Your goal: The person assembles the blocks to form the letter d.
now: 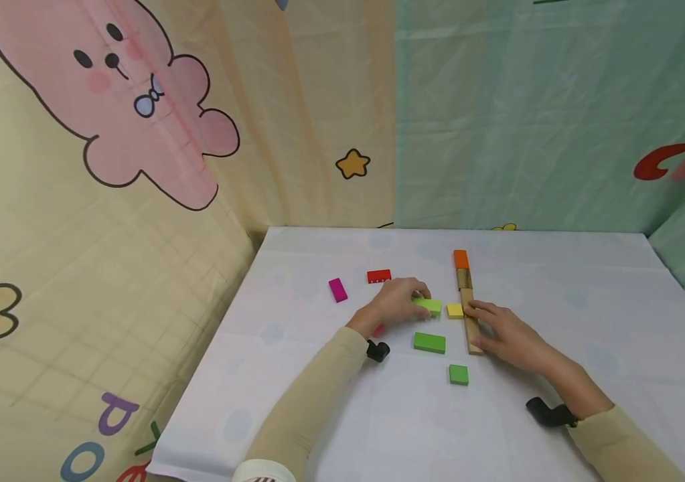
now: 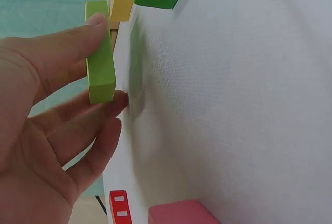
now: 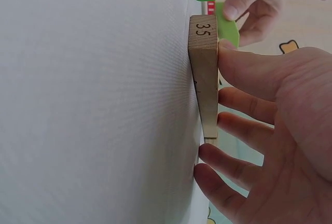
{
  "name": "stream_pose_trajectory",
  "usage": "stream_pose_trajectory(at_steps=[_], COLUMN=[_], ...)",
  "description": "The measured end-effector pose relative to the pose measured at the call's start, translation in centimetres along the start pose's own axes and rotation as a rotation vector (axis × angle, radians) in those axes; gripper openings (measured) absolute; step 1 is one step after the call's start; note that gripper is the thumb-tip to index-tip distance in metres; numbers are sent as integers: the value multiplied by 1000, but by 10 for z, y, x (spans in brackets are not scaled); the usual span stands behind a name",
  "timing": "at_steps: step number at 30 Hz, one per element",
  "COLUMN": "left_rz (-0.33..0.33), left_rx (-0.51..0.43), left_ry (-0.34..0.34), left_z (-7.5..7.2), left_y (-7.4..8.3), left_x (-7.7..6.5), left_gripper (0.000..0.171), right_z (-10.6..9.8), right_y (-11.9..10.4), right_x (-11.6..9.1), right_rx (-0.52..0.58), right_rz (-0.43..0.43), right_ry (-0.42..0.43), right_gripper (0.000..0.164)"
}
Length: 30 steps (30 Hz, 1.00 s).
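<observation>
My left hand (image 1: 400,301) pinches a light green block (image 2: 101,58) between thumb and fingers, raised a little off the table in the left wrist view. Beside it, a small yellow block (image 1: 454,310) stands against a row of blocks. That row holds a long plain wooden block (image 3: 206,79) marked 35, a brownish block (image 1: 464,278) and an orange block (image 1: 461,259) at the far end. Along the wooden block's right side, my right hand (image 1: 513,338) touches it with thumb and extended fingers. A green block (image 1: 429,342) lies just nearer than the left hand.
A smaller green block (image 1: 459,374) lies nearer the front. Left of the row are a red block (image 1: 379,276) with white markings and a magenta block (image 1: 337,290). A pink block (image 2: 181,212) is partly hidden under the left wrist. White cloth covers the table (image 1: 559,281).
</observation>
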<state>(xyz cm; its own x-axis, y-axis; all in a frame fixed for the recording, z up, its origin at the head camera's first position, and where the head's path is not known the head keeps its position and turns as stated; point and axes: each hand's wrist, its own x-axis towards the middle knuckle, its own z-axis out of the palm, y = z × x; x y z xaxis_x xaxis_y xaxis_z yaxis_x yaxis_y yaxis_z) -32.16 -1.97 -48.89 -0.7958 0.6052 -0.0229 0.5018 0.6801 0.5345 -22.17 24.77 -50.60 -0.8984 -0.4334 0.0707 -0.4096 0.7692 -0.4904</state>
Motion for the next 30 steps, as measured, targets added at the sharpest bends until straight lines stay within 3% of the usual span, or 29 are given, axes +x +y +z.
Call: stream_pose_trajectory(at_steps=[17, 30], left_rz=[-78, -81], left_rx=[-13, -21], left_ry=[105, 163], left_z=[4, 13], left_y=[10, 17], left_x=[11, 23], left_gripper=[26, 28], right_z=[1, 2], right_y=[1, 3], right_x=[1, -1], right_rx=[18, 4], right_rz=[40, 14], right_ry=[4, 17], right_gripper=[70, 69])
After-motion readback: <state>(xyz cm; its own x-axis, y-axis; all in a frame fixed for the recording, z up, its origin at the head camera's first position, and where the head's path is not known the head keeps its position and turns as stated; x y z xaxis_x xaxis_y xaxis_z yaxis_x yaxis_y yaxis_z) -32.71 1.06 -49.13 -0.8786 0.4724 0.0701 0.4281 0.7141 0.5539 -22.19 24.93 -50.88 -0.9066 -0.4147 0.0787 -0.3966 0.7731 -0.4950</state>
